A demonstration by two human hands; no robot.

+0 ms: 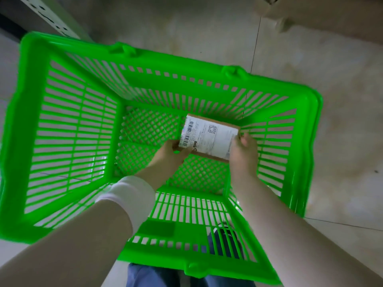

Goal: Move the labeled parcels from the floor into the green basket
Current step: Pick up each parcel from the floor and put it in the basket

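Looking straight down into green basket (19, 129) standing on tiled floor (310, 69). I hold small cardboard parcel (209, 139) low inside basket, toward right end, over mesh bottom; cannot tell if it touches bottom. White shipping label faces up, barcode at left, QR code near top. My left hand (172, 154) grips parcel's left near corner; my right hand (244, 150) grips its right edge, thumb on top. White cuff (128, 195) on left wrist.
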